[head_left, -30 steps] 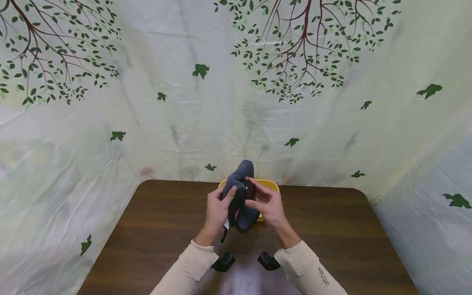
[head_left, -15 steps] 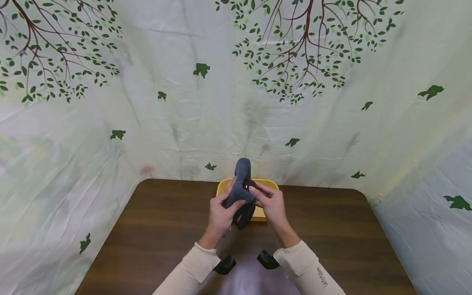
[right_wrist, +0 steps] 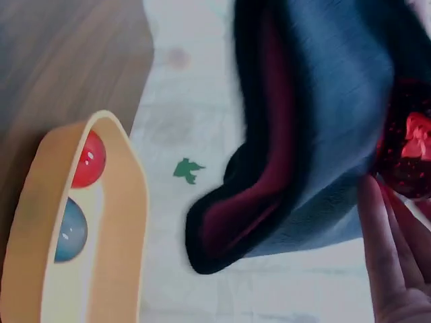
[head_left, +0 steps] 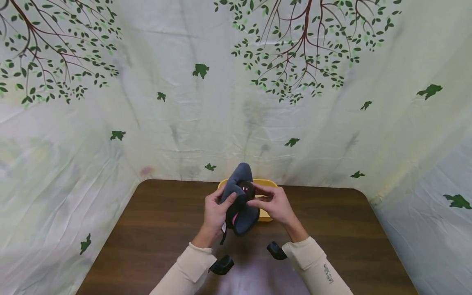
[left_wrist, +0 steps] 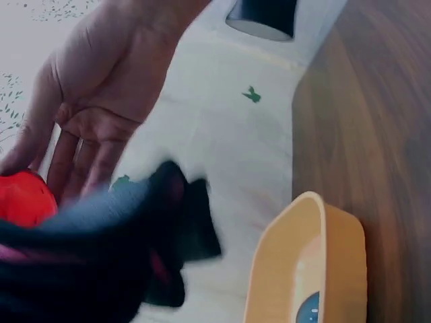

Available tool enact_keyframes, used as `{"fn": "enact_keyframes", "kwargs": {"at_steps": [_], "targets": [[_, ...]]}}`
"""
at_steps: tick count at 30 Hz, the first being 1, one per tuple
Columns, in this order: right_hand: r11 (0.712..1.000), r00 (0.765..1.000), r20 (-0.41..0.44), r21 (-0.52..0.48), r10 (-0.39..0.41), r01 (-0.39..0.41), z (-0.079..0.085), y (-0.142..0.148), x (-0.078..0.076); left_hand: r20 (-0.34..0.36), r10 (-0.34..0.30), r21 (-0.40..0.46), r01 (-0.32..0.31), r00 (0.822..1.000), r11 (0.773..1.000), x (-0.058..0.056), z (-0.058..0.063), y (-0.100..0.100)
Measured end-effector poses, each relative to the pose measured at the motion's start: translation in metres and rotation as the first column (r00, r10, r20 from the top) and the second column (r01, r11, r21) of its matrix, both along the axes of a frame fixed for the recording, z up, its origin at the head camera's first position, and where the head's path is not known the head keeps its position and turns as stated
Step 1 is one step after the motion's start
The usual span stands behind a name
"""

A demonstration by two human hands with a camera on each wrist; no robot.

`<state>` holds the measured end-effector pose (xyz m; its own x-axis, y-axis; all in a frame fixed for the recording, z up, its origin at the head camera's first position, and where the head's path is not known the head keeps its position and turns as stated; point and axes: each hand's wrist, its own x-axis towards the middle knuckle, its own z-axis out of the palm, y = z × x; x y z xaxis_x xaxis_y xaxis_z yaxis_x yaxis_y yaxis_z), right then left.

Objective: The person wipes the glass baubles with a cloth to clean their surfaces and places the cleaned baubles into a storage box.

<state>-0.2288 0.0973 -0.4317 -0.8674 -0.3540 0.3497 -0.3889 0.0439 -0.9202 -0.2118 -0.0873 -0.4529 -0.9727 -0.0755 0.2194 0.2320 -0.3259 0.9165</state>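
My left hand (head_left: 217,209) grips a soft blue-grey cloth item (head_left: 246,221) with black trim, a pink lining, a white tag and a short black strap. What kind of item it is, I cannot tell. A shiny red ball (head_left: 248,189) sits against a fold of the cloth, dark in the head view and bright red in the right wrist view. Fingers and thumb of my right hand (head_left: 273,203) pinch the ball from the right. In the left wrist view, the thumb of the right hand (left_wrist: 108,81) meets the red ball (left_wrist: 27,198), while the cloth (left_wrist: 87,262) covers its lower part.
Behind the hands stands a yellow tray (head_left: 267,183) on the brown wooden table (head_left: 324,229). Inside it, the right wrist view shows a red ball (right_wrist: 91,161) and a blue ball (right_wrist: 71,232). A leaf-printed curtain (head_left: 228,102) hangs beyond the table's far edge.
The cloth swung upright and has turned back, its lower flap spreading toward the right hand. The right wrist has shifted right, and more of the ball shows now.
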Motion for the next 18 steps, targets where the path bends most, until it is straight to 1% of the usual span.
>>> {"fn": "enact_keyframes", "kwargs": {"at_steps": [1,2,3,5,6,7,8,9,10,11,13,15,17,18], "targets": [[1.0,0.998,-0.064,0.021,-0.002,0.004,0.004,0.0,0.001,0.008,-0.005,-0.002,0.005,1.0,1.0,0.0,0.0,0.0],[0.999,0.991,-0.133,0.042,-0.001,0.007,0.009,0.001,0.003,0.008,-0.012,-0.011,0.012,1.0,1.0,0.0,0.0,0.0],[0.998,0.979,-0.204,0.062,0.006,0.006,0.013,0.001,0.004,0.008,-0.015,-0.022,0.015,1.0,1.0,0.001,0.0,0.0],[0.996,0.941,-0.337,0.089,0.031,-0.001,0.019,0.001,0.006,-0.004,-0.025,-0.042,0.025,1.0,0.999,0.001,0.0,0.0],[0.996,0.92,-0.389,0.094,0.044,-0.008,0.021,0.001,0.005,-0.01,-0.03,-0.049,0.03,0.999,0.998,0.001,0.0,0.001],[0.996,0.905,-0.422,0.092,0.05,-0.012,0.021,0.002,0.005,-0.02,-0.036,-0.053,0.034,0.999,0.998,0.001,0.001,0.001],[0.996,0.895,-0.443,0.082,0.052,-0.017,0.02,0.001,0.004,-0.029,-0.04,-0.056,0.039,0.999,0.998,0.001,0.002,0.002],[0.998,0.892,-0.449,0.064,0.042,-0.014,0.016,0.001,0.002,-0.031,-0.04,-0.049,0.039,0.999,0.998,0.001,0.002,0.003],[0.999,0.897,-0.442,0.039,0.027,-0.011,0.011,-0.001,0.001,-0.037,-0.04,-0.048,0.038,0.999,0.998,0.001,0.002,0.004],[1.0,0.903,-0.43,0.01,0.007,-0.003,0.006,-0.002,-0.001,-0.04,-0.036,-0.046,0.034,0.999,0.998,0.002,0.003,0.004],[0.998,0.924,-0.38,-0.063,-0.039,0.016,-0.006,-0.006,-0.002,-0.046,-0.024,-0.05,0.021,0.999,0.999,0.003,0.002,0.006],[0.989,0.951,-0.294,-0.138,-0.093,0.054,-0.017,-0.011,-0.003,-0.072,-0.003,-0.076,-0.003,0.997,0.997,0.003,0.001,0.007],[0.973,0.969,-0.203,-0.21,-0.141,0.098,-0.022,-0.016,-0.001,-0.132,0.013,-0.13,-0.031,0.991,0.991,0.004,0.0,0.007],[0.962,0.976,-0.145,-0.243,-0.161,0.123,-0.023,-0.019,0.001,-0.178,0.016,-0.163,-0.045,0.984,0.986,0.004,-0.001,0.007]]}}
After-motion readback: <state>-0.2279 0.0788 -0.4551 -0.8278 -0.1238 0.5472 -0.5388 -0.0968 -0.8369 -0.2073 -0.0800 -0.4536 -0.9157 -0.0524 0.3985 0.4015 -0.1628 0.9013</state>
